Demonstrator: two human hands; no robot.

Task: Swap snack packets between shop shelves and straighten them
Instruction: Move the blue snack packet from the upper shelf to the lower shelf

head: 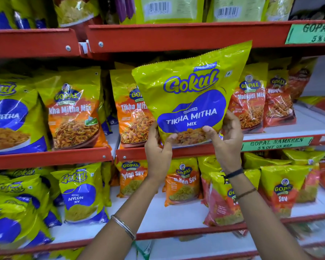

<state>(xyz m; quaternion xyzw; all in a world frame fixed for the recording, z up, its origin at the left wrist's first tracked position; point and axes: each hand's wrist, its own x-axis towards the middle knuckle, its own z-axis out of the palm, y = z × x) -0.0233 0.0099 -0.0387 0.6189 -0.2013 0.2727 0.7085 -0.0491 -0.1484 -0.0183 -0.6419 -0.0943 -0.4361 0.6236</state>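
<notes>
- A glossy yellow-green plastic snack packet [192, 96] fills the centre of the frame, printed "Gokul" in blue-edged lettering and "NAMKEEN TIKHA MITHA MIX" in white on a blue blob; it is tilted with its top leaning right, held up in front of the middle red metal shelf [51, 156].
- The left hand [158, 152] pinches the packet's lower left corner, thumb on the front, fingers behind.
- The right hand [226, 141] grips the lower right corner, thumb pressed on the front over the printed snack picture, fingers curled around the edge.
- Behind on the middle shelf stand orange-and-yellow "GOPAL" packets [73, 113] reading "Tikha Mitha Mix".
- At the right edge a green shelf label [276, 144] reads "GOPAL NAMKEEN 5 % OFF ON MRP".
- Lower left, a yellow-green "Gokul NYLON SEV" packet [81, 194] stands on the shelf below.
</notes>
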